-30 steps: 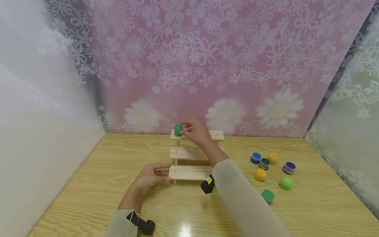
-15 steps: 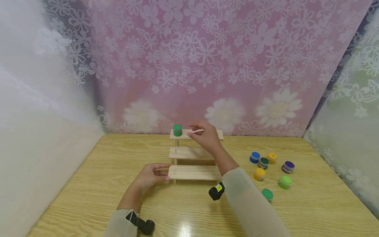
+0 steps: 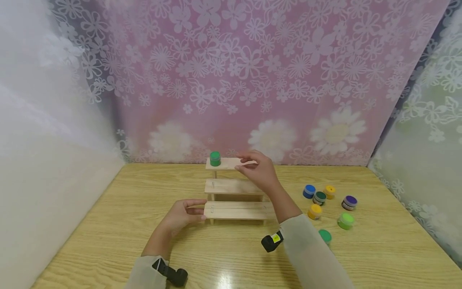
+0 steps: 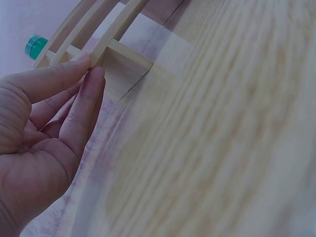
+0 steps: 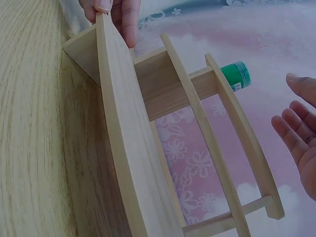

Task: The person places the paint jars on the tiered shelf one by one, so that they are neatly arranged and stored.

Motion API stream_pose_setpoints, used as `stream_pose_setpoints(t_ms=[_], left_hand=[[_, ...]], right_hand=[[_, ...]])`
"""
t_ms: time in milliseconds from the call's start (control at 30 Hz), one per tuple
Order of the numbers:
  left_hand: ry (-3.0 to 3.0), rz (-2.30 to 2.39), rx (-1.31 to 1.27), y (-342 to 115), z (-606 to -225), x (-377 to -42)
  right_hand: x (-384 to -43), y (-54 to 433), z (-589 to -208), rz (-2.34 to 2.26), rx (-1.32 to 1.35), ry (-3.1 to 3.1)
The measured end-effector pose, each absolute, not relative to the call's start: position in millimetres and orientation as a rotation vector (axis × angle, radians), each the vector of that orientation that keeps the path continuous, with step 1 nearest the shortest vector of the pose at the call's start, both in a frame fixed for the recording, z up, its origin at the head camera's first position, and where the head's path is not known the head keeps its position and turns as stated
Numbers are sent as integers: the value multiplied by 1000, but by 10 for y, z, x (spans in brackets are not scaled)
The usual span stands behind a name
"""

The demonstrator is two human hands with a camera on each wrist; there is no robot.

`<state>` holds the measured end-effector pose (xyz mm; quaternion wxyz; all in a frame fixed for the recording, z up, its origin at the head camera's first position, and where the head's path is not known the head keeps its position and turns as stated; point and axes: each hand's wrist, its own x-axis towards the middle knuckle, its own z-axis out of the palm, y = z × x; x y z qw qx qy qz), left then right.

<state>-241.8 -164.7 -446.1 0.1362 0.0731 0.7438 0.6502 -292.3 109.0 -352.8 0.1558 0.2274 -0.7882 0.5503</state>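
Observation:
A small three-tier wooden display stand (image 3: 234,210) stands on the table. On the left end of its top shelf sits a green-lidded paint jar (image 3: 215,159), upright. My left hand (image 3: 182,216) pinches the left end of the lowest shelf; the left wrist view shows thumb and fingertips at the corner of that board (image 4: 111,39). My right hand (image 3: 260,170) is over the right part of the top shelf, its fingers spread and holding nothing. In the right wrist view, a gap separates that hand (image 5: 303,131) from the jar (image 5: 234,75).
Several paint jars stand on the table to the right: blue (image 3: 309,191), dark green (image 3: 319,198), yellow (image 3: 315,211), purple (image 3: 349,202) and light green (image 3: 345,220). Another green jar (image 3: 325,236) is partly behind the right sleeve. A floral curtain (image 3: 231,80) hangs behind the table.
My right hand has let go of the green jar on the top shelf and drawn away to the right. The left hand keeps its hold on the lowest shelf.

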Motion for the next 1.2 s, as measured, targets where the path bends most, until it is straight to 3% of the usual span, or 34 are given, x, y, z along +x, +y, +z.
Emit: stream_pose_setpoints(t_ms=[1200], left_hand=[[2158, 1886, 220, -1651, -4466, -2414]], right_hand=[[-2204, 1528, -3334, 1462, 786, -2301]])
